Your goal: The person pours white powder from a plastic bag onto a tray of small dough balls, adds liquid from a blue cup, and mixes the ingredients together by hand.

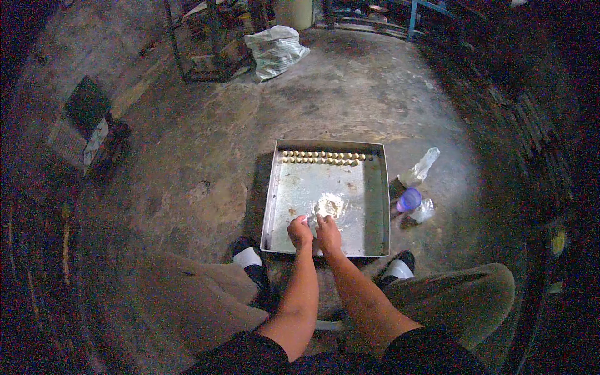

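A square metal tray [380, 187] lies on the floor between my feet. Near its middle is a pale floury heap [330, 205], with white smears around it. My left hand [300, 232] is closed over the tray's near part, left of the heap; a small pinkish bit shows at its fingertips, too small to name. Close beside it, my right hand [329, 235] reaches to the heap's near edge with its fingers stretched forward and slightly apart. Small round pale dough pieces [320, 157] stand in two rows along the tray's far side.
Right of the tray are a purple cup [409, 199], a clear plastic bag [425, 167] and another crumpled bag [423, 210]. A large whitish sack [276, 52] sits far back by a dark metal frame [209, 56]. My shoes [250, 257] flank the tray's near corners.
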Available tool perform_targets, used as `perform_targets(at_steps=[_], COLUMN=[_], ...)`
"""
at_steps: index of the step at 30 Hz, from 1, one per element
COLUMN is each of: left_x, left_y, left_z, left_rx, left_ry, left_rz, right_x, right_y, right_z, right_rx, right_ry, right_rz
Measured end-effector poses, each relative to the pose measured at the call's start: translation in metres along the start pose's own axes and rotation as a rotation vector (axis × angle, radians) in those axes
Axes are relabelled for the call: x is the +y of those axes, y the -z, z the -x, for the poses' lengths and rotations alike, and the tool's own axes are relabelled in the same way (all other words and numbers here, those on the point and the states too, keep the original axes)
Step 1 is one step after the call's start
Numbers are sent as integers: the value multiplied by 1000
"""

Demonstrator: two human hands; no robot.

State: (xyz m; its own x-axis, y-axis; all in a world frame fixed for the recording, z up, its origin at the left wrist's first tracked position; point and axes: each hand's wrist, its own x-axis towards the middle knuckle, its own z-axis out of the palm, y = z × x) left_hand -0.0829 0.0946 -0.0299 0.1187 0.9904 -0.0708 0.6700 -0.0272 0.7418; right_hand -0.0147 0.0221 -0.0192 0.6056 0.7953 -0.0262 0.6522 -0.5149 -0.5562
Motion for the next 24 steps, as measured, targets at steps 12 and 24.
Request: perform_targets(at_steps=[12,24], left_x=[-14,-16], left_y=[-3,-19], left_z=[5,13], left_rx=[-100,64], left_ry=[-78,-496], left_rz=[-66,-32], right_x=[37,17], right_y=[-30,70], right_z=[-4,-107], right_rx=[-33,-45], right_ry=[54,-30], right_rz=[25,-137])
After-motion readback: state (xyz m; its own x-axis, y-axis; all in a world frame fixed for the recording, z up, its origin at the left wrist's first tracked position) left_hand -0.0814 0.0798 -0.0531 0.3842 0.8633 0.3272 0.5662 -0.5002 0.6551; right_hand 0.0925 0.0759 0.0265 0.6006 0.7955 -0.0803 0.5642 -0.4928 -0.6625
